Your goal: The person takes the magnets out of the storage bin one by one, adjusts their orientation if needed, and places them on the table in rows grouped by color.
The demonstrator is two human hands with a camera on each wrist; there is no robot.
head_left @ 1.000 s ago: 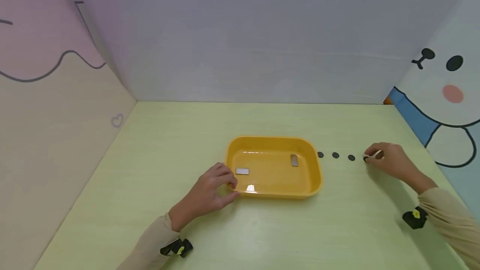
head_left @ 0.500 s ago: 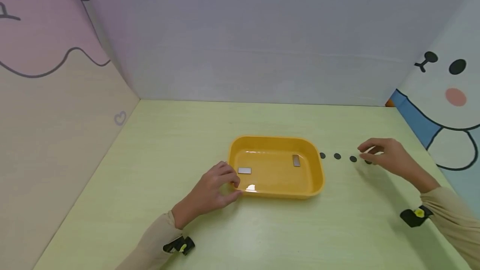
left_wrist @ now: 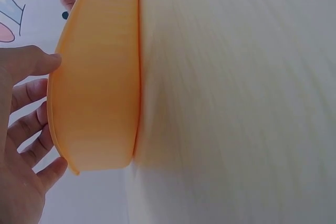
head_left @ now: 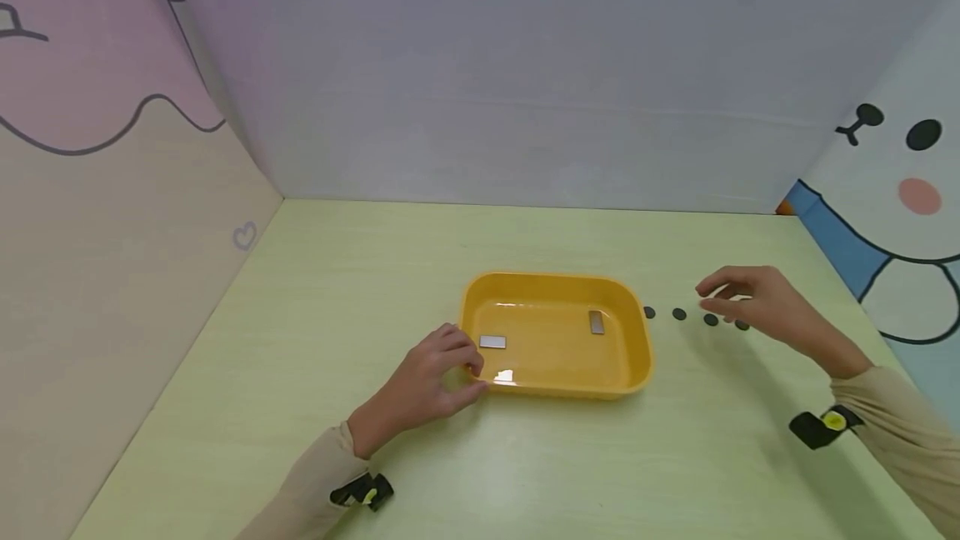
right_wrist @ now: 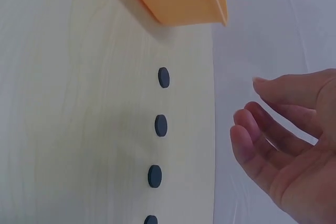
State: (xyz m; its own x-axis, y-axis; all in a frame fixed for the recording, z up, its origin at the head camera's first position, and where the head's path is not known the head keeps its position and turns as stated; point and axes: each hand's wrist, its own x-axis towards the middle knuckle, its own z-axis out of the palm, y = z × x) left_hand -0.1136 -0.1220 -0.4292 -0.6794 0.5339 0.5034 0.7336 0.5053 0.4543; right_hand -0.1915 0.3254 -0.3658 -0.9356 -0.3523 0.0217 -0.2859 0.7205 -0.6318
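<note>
Pieces (head_left: 492, 342) in tray (head_left: 555, 363); discs (head_left: 679, 314) right of tray.

Can't see into yellow tray (left_wrist: 97, 87) in left wrist view. Get only part of it, right hand (right_wrist: 302, 174) and lowest black disc (right_wrist: 151, 220) in right wrist view; cut by edges. Can't make out any markings on silver pieces (head_left: 492, 342) in head view; probably too small.

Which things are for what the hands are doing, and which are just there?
Probably the job's:
yellow tray, held by the left hand
four black discs, near the right hand
two silvery pieces inside the tray

Seemingly just there:
black wrist devices
cartoon wall drawings
</note>
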